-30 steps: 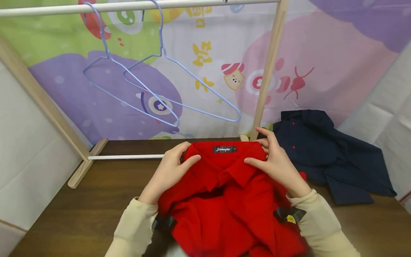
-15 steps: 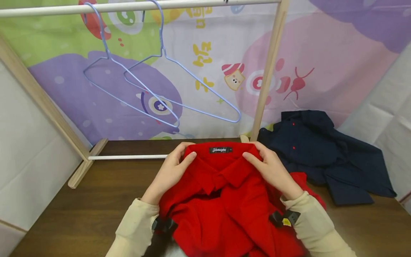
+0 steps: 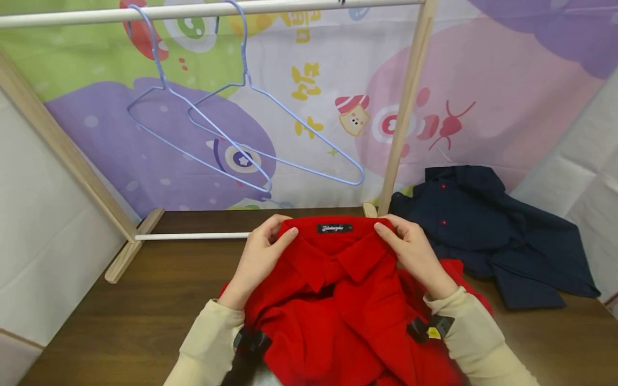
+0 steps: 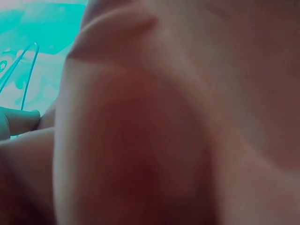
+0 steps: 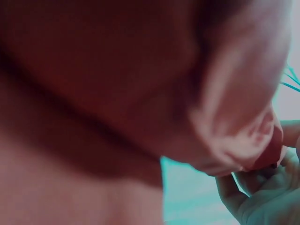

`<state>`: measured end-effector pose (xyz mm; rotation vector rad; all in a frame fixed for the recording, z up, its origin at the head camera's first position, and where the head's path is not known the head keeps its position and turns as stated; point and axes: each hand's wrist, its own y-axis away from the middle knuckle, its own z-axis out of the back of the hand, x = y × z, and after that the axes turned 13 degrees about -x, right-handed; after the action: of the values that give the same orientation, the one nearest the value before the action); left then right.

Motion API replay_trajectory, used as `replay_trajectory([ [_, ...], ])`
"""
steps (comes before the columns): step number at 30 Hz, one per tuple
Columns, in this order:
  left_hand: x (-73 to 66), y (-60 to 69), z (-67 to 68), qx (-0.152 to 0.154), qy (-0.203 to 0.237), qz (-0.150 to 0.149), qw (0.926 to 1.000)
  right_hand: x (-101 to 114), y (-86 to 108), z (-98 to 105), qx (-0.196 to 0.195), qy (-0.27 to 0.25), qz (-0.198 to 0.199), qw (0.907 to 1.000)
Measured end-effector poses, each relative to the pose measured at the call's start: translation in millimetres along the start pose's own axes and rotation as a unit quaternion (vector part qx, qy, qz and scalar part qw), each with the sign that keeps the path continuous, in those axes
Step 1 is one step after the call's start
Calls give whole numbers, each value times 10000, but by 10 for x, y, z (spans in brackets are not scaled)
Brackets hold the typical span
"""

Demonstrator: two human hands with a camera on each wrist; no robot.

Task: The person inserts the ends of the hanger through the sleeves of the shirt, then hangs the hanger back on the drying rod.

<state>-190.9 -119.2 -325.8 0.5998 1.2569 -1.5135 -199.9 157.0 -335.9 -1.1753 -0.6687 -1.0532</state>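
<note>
A red collared shirt (image 3: 338, 316) is held up by its collar above the brown table, its dark neck label facing me. My left hand (image 3: 263, 252) pinches the collar's left side, thumb in front and fingers behind. On the collar's right side my right hand (image 3: 412, 249) grips in the same way. Red cloth (image 4: 131, 140) fills most of the left wrist view, hiding much of that hand. In the right wrist view, the right hand (image 5: 267, 197) shows at the lower right edge, its fingers at a fold of the shirt (image 5: 234, 140).
Two blue wire hangers (image 3: 314, 134) hang from the white rail (image 3: 87, 18) of a wooden rack (image 3: 405, 112). A navy shirt (image 3: 473, 225) lies on the table (image 3: 145, 311) at the right. A printed cloth (image 3: 323, 69) covers the back.
Both hands keep hold of the collar. The right hand, its fingers more spread a second ago, has shifted its grip on the collar. More red cloth shows beside the right forearm.
</note>
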Motion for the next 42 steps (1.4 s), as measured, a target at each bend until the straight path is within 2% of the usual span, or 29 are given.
replay_trajectory([
  [2,101,-17,-11,-25,-1,-23,10000,4,1,-6,3,208,9,9998],
  [7,137,6,31,-118,106,-156,9998,47,-27,-28,96,535,62,9985],
  [10,136,13,43,-105,245,-221,9994,91,-59,-19,154,482,188,9985],
  [13,132,10,31,-23,315,-270,9991,165,-112,15,166,249,495,9983],
  [18,119,6,2,25,359,-264,9990,426,-277,60,43,-65,1057,9944],
  [27,108,-7,-11,90,248,-269,9993,1006,-566,-46,19,520,1306,9901],
  [30,61,-3,-6,113,213,-207,9995,1132,-667,-111,5,723,1340,9883],
  [37,-229,86,63,158,155,-149,9996,1328,-862,-243,202,1048,1223,9867],
  [42,-236,94,74,160,203,-115,9996,1411,-907,-344,277,1266,1241,9838],
])
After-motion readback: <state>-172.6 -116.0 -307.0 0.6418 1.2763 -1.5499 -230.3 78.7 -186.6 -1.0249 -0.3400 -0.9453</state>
